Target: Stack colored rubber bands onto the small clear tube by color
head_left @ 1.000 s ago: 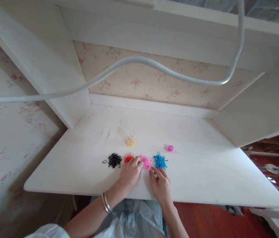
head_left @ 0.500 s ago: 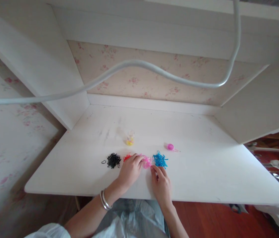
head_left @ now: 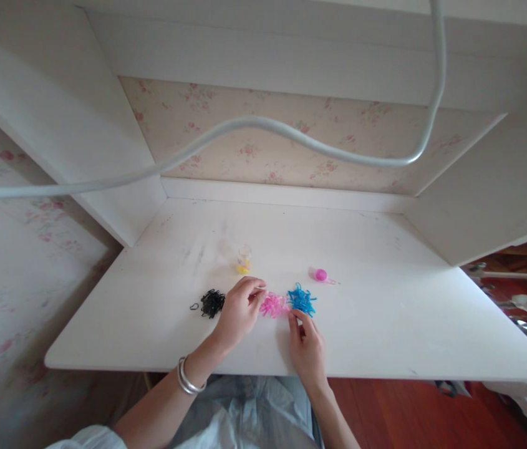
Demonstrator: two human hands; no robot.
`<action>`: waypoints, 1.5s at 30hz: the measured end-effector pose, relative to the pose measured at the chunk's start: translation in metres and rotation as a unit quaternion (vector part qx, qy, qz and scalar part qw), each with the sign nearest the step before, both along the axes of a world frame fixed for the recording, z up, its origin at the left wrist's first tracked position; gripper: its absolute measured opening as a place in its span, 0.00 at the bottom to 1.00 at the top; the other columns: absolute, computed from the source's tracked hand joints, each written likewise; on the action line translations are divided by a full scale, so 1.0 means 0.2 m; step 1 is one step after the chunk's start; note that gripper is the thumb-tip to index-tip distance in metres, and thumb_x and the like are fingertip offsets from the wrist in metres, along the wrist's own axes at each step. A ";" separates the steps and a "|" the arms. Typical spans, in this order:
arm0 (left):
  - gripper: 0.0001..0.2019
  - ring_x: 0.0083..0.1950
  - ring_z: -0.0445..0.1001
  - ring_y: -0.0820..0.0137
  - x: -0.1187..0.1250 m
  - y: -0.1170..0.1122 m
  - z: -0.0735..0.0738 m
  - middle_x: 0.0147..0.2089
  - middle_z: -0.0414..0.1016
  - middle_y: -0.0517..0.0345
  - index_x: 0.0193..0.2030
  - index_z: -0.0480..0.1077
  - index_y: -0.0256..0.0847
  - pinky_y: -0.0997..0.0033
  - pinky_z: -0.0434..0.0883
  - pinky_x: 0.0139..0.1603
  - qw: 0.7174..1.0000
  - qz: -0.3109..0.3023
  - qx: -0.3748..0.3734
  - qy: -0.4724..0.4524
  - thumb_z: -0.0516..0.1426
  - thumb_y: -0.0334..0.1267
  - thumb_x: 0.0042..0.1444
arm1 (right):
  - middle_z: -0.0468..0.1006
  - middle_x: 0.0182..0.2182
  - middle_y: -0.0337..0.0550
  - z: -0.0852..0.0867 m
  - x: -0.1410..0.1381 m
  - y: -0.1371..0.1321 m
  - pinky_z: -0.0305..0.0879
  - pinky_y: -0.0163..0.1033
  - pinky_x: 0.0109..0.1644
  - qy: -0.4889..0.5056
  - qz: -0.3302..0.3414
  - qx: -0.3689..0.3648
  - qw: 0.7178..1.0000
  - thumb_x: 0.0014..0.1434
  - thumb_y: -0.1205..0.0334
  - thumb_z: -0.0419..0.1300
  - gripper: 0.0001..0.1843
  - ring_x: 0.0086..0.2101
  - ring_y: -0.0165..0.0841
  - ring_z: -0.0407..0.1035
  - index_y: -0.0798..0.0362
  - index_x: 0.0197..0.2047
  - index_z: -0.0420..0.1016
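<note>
I see the left hand (head_left: 239, 312) with fingers curled, a thin pale strand at the tips; I can't tell whether it's gripped. The right hand (head_left: 309, 355) has its fingertips bunched at the near right edge of the pink bands (head_left: 272, 305); its grip, too, I can't make out. That heap lies on the counter (head_left: 385, 318) between both hands, longest from left to right, single bands pointing every way. The left fingers overlap its left end. Beyond, a pink ball's (head_left: 320, 275) thin tail points right, blurred.
</note>
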State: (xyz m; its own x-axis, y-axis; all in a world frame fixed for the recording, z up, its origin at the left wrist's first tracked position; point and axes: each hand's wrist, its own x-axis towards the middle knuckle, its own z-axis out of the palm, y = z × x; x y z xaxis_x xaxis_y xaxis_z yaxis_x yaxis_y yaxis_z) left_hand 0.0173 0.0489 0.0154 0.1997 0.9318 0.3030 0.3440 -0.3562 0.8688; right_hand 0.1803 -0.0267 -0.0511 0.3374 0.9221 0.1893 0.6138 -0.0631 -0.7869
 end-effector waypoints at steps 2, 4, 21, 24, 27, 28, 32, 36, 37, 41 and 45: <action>0.06 0.40 0.76 0.72 -0.01 0.01 0.01 0.42 0.73 0.54 0.42 0.69 0.40 0.72 0.75 0.43 1.000 0.005 -0.003 -0.018 0.53 0.36 0.60 | 0.78 0.36 0.47 0.00 0.00 0.00 0.64 0.36 0.32 0.004 -0.003 0.001 1.000 0.64 0.48 0.48 0.20 0.25 0.30 0.67 0.53 0.43 0.73; 0.06 0.41 0.75 0.71 -0.02 0.02 0.03 0.43 0.72 0.54 0.42 0.69 0.40 0.71 0.75 0.45 1.000 0.011 -0.002 -0.027 0.54 0.36 0.59 | 0.77 0.36 0.46 0.00 0.00 0.00 0.64 0.36 0.33 0.006 -0.003 0.003 1.000 0.64 0.49 0.48 0.19 0.24 0.29 0.66 0.52 0.43 0.73; 0.08 0.45 0.75 0.70 -0.20 0.36 0.18 0.45 0.71 0.53 0.44 0.68 0.39 0.68 0.74 0.49 0.989 0.093 0.115 0.017 0.51 0.34 0.60 | 0.76 0.41 0.48 0.00 0.00 -0.01 0.66 0.36 0.35 0.019 0.022 0.034 0.999 0.64 0.52 0.50 0.17 0.28 0.30 0.68 0.52 0.42 0.75; 0.09 0.46 0.75 0.71 -0.19 0.38 0.17 0.46 0.71 0.53 0.46 0.67 0.40 0.68 0.73 0.51 0.989 0.075 0.120 0.031 0.51 0.32 0.60 | 0.76 0.41 0.48 -0.01 0.00 -0.01 0.66 0.36 0.35 0.017 0.016 0.027 0.999 0.64 0.52 0.50 0.16 0.27 0.30 0.67 0.52 0.43 0.75; 0.09 0.47 0.75 0.71 -0.17 0.39 0.15 0.47 0.71 0.53 0.46 0.67 0.40 0.67 0.72 0.51 0.990 0.061 0.116 0.042 0.50 0.32 0.60 | 0.76 0.42 0.48 -0.01 0.00 -0.01 0.66 0.37 0.35 0.015 0.007 0.023 1.000 0.64 0.53 0.51 0.16 0.26 0.29 0.67 0.52 0.44 0.75; 0.09 0.47 0.75 0.71 -0.17 0.39 0.15 0.47 0.71 0.53 0.47 0.66 0.40 0.67 0.72 0.51 0.991 0.057 0.115 0.046 0.50 0.32 0.60 | 0.76 0.43 0.48 0.00 0.00 -0.01 0.66 0.37 0.36 0.014 0.008 0.025 1.000 0.64 0.53 0.51 0.16 0.28 0.30 0.68 0.52 0.45 0.75; 0.10 0.46 0.75 0.71 -0.18 0.41 0.14 0.47 0.72 0.52 0.48 0.66 0.40 0.68 0.72 0.50 0.989 0.057 0.113 0.071 0.50 0.33 0.61 | 0.76 0.43 0.48 0.00 0.00 -0.01 0.66 0.37 0.39 0.014 0.025 0.033 0.999 0.64 0.54 0.50 0.16 0.34 0.33 0.70 0.52 0.44 0.76; 0.10 0.49 0.72 0.69 -0.20 0.37 0.17 0.48 0.71 0.52 0.47 0.66 0.41 0.66 0.69 0.53 0.981 0.084 0.139 0.109 0.48 0.35 0.62 | 0.76 0.43 0.48 0.01 0.00 0.00 0.65 0.37 0.39 0.027 0.023 0.022 0.999 0.64 0.53 0.51 0.16 0.33 0.32 0.69 0.52 0.43 0.76; 0.09 0.50 0.71 0.69 -0.19 0.34 0.17 0.47 0.71 0.52 0.47 0.67 0.41 0.65 0.68 0.55 0.977 0.094 0.152 0.113 0.48 0.35 0.63 | 0.76 0.42 0.48 0.01 0.00 0.00 0.65 0.37 0.38 0.035 0.019 0.019 0.999 0.64 0.53 0.51 0.17 0.32 0.32 0.69 0.52 0.43 0.77; 0.08 0.49 0.70 0.69 -0.16 0.13 0.14 0.45 0.71 0.53 0.45 0.67 0.41 0.65 0.67 0.55 0.980 0.071 0.154 0.105 0.49 0.34 0.62 | 0.77 0.34 0.46 0.02 0.00 0.01 0.63 0.35 0.30 0.115 -0.014 -0.013 0.993 0.61 0.48 0.54 0.19 0.25 0.29 0.65 0.53 0.42 0.77; 0.09 0.41 0.72 0.71 -0.10 -0.06 0.04 0.44 0.71 0.53 0.46 0.69 0.41 0.70 0.71 0.45 0.996 -0.015 0.033 0.085 0.50 0.38 0.62 | 0.68 0.18 0.35 0.07 -0.04 0.03 0.57 0.32 0.23 0.234 -0.026 -0.057 0.970 0.59 0.46 0.56 0.21 0.20 0.28 0.61 0.54 0.44 0.75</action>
State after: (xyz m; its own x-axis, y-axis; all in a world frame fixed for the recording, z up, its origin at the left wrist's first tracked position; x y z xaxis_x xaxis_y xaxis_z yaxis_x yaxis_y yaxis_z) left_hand -0.0029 0.0361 0.0241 0.2803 0.9042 0.3222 0.4719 -0.4221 0.7741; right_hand 0.1728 -0.0215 -0.0363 0.4084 0.9075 -0.0982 0.1842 -0.1873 -0.9649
